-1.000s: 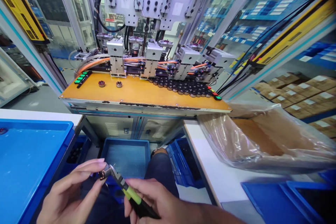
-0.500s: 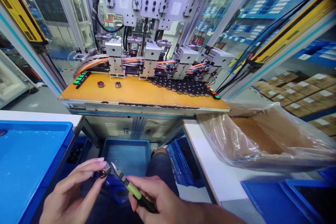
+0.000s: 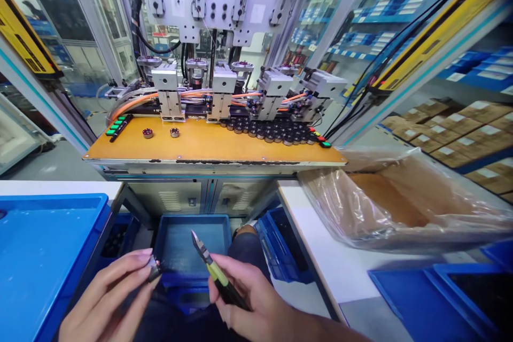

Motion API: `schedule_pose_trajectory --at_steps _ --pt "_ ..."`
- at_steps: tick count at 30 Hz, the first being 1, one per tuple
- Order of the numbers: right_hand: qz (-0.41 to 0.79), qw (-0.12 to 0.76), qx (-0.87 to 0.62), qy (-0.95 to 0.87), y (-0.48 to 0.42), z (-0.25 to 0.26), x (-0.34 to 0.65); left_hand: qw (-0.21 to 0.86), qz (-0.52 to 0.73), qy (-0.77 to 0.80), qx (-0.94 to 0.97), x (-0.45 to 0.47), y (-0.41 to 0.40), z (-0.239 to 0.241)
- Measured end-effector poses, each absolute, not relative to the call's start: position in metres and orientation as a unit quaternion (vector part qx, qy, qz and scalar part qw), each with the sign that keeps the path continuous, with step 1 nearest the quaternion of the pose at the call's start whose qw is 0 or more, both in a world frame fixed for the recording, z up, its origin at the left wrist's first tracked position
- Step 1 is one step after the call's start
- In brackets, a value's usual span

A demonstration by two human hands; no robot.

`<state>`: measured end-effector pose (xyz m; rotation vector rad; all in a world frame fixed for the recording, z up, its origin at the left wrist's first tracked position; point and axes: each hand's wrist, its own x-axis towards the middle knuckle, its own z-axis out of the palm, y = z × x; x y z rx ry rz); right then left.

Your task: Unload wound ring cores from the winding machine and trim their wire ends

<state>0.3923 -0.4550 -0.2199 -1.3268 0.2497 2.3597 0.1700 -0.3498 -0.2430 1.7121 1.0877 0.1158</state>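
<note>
Between the thumb and fingertips of my left hand (image 3: 110, 296) is a small round metal part (image 3: 154, 269), partly covered by the fingers. Its exact kind I cannot make out. My right hand (image 3: 252, 294) is wrapped round cutting pliers (image 3: 214, 270) with green and black handles. The pliers' jaws point up and away from me, apart from the metal part and to its right. Below and beyond both hands, a blue bin (image 3: 194, 243) sits low in front of my legs.
An orange bench (image 3: 216, 147) ahead carries many dark round parts (image 3: 276, 132) and two separate ones at left, below machine clamps (image 3: 224, 85). A blue tray (image 3: 44, 246) stands at left. At right lies a plastic-lined box (image 3: 385, 203) on a white table.
The pliers have moved right and up, away from the metal part. My left hand has turned the part and shifted slightly left and down. The view has shifted a little.
</note>
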Motion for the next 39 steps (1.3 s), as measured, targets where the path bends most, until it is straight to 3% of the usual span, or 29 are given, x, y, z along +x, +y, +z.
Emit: schedule_pose_trajectory --at_steps 16,22,39 --pt "0.84 0.293 -0.454 0.056 -0.468 -0.218 0.385 0.521 0.047 0.445 0.726 0.164 -0.358 -0.246" --pt "0.854 0.287 -0.427 0.081 -0.47 -0.218 0.386 0.617 0.065 0.519 0.588 0.151 -0.375 -0.243" --pt "0.899 0.263 -0.307 0.171 -0.453 -0.223 0.378 0.628 0.052 0.522 0.575 0.145 -0.38 -0.241"
